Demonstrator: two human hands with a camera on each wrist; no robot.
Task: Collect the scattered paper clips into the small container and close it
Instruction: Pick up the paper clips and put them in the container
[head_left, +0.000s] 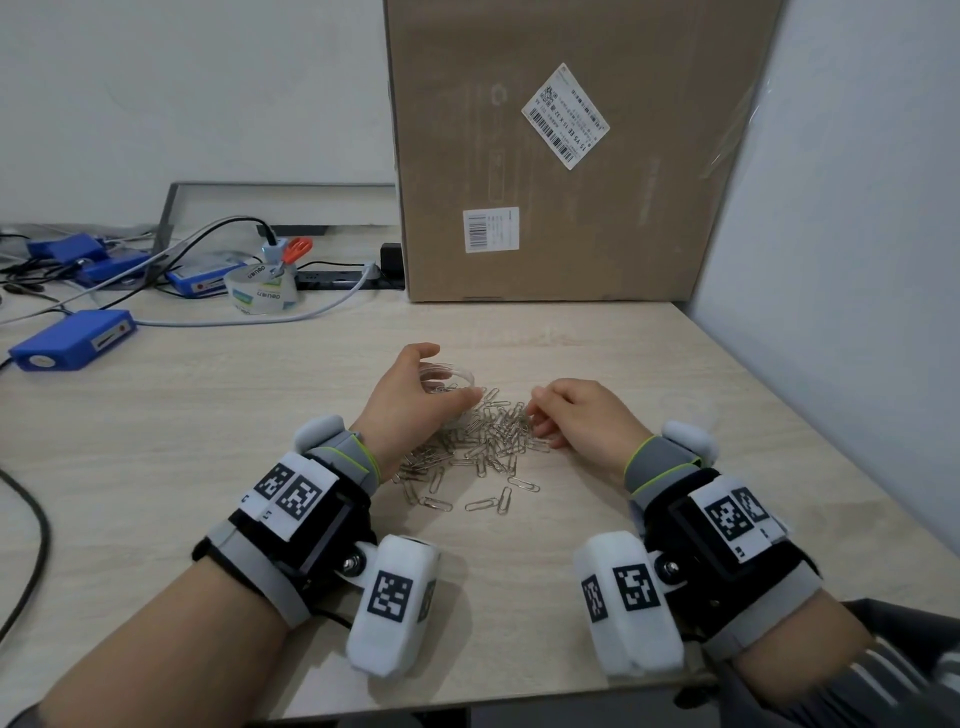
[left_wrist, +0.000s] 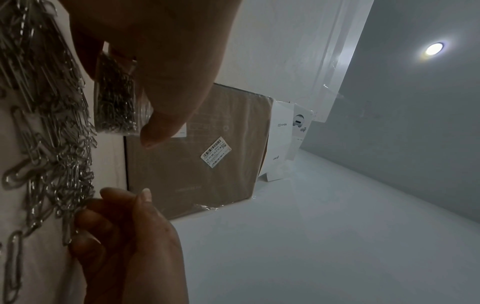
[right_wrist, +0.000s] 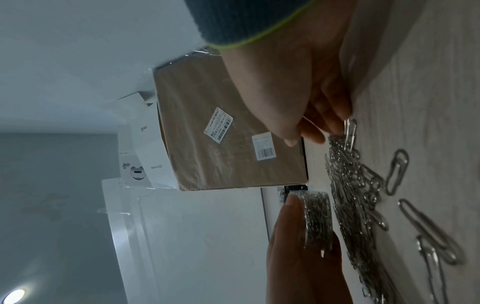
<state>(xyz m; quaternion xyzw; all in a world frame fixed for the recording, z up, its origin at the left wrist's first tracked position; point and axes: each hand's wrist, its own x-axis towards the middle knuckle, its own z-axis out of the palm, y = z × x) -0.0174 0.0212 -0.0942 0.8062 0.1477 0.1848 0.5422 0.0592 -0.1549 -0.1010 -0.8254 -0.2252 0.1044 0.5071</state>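
Surroundings: a large cardboard box (head_left: 582, 150) wrapped in clear film stands upright at the far edge of the light wood-grain table (head_left: 208, 447), against the wall. To its left lie a roll of clear tape (head_left: 262, 291), orange-handled scissors (head_left: 297, 249), a black power strip (head_left: 337, 278) and several blue electronic modules (head_left: 72, 340) with grey and black cables. A transparent round lid (head_left: 688, 410) lies on the table just right of the right hand. None of these items stands between the hands and the clips.

Task items: a pile of silver paper clips (head_left: 483, 441) lies on the table between the two hands, with single clips spread toward the near edge. The small clear container (head_left: 449, 376) sits at the far-left edge of the pile and already holds clips, as the wrist views show.

Left hand (head_left: 415, 400): fingers and thumb are curled round the container wall, holding it beside the pile.

Right hand (head_left: 576, 415): fingers are curled down at the right edge of the pile. In the right wrist view the fingertips (right_wrist: 335, 123) pinch a clip standing on end above the heap. The container is near these fingers but apart from them.
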